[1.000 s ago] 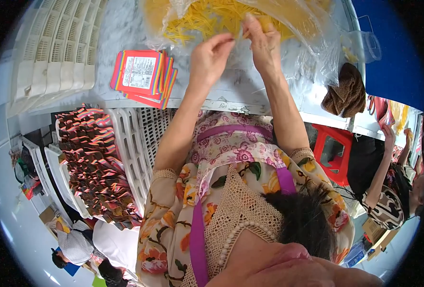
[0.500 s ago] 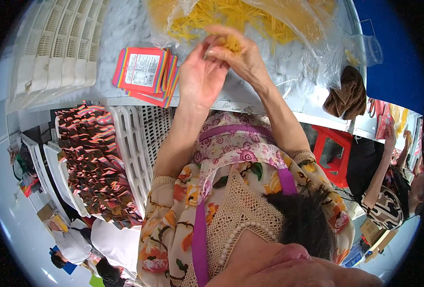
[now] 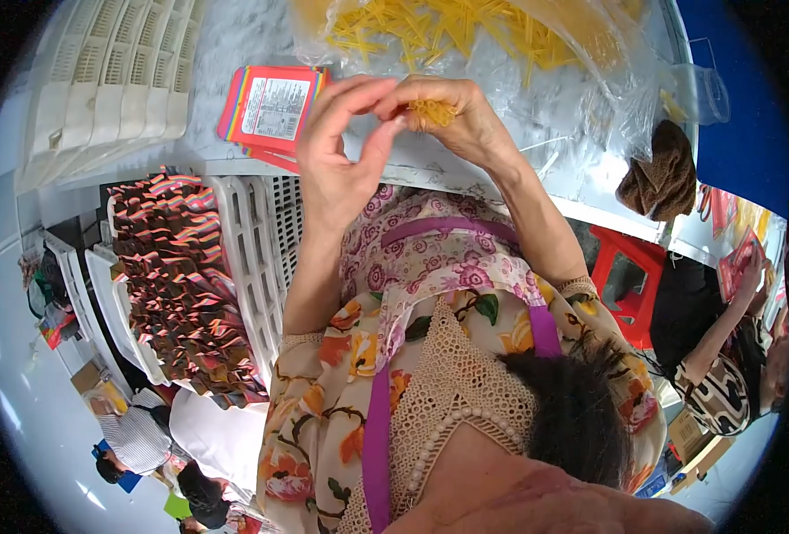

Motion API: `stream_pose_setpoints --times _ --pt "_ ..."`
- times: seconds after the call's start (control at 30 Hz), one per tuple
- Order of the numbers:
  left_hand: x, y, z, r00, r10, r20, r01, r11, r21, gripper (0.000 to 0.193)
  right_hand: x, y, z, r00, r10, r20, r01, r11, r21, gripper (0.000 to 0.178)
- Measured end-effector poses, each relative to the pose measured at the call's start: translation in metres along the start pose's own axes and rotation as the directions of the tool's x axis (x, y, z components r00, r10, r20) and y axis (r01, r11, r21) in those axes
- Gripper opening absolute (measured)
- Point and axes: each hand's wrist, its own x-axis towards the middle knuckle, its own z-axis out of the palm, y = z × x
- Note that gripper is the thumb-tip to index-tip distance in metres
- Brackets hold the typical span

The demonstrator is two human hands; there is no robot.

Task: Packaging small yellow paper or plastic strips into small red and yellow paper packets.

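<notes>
My right hand (image 3: 477,125) is closed around a small bundle of thin yellow plastic tubes (image 3: 432,112), whose ends poke out toward me. Close against it is my left hand (image 3: 334,169), its thumb and fingers curved and apart in a C shape. The left fingertips reach the right hand's fingers beside the bundle, and I see nothing held in them. Beyond both hands, many loose yellow tubes (image 3: 466,31) lie in a clear plastic bag (image 3: 603,84). A stack of red printed cards with rainbow-striped edges (image 3: 274,107) lies on the table, partly behind my left hand.
White slatted crates (image 3: 114,89) stand at the left of the table (image 3: 234,36). Below them, another crate (image 3: 243,240) holds several rows of striped packets (image 3: 181,294). To the right are a brown cloth (image 3: 657,173), a clear container (image 3: 706,93), a red stool (image 3: 626,276) and a co-worker's arm (image 3: 724,320).
My left hand has turned from palm-up to a curved thumb-and-finger shape, covering part of the card stack. My right hand has come slightly nearer, still gripping the bundle.
</notes>
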Motion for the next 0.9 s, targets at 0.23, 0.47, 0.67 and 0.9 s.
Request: stream_pose_setpoints --times 0.23,0.47,0.67,0.9 --pt "-0.001 0.002 0.002 0.987 0.111 0.113 -0.128 0.978 0.162 0.036 -0.001 0.006 -0.002 0.997 0.031 0.073 -0.034 0.999 0.041 0.021" --pt "0.006 0.008 -0.006 0.957 0.070 0.282 -0.134 0.967 0.215 0.037 -0.004 0.000 -0.001 0.989 0.107 0.105 -0.107 0.994 -0.010 0.025" --pt "0.007 0.007 -0.010 0.945 0.005 0.326 -0.070 0.980 0.188 0.030 -0.004 0.000 -0.001 0.976 0.162 0.148 -0.157 0.987 -0.047 0.024" --pt "0.007 0.002 -0.014 0.943 0.028 0.332 -0.111 0.966 0.234 0.026 -0.004 0.004 0.003 0.967 0.203 0.153 -0.213 0.976 0.052 0.021"
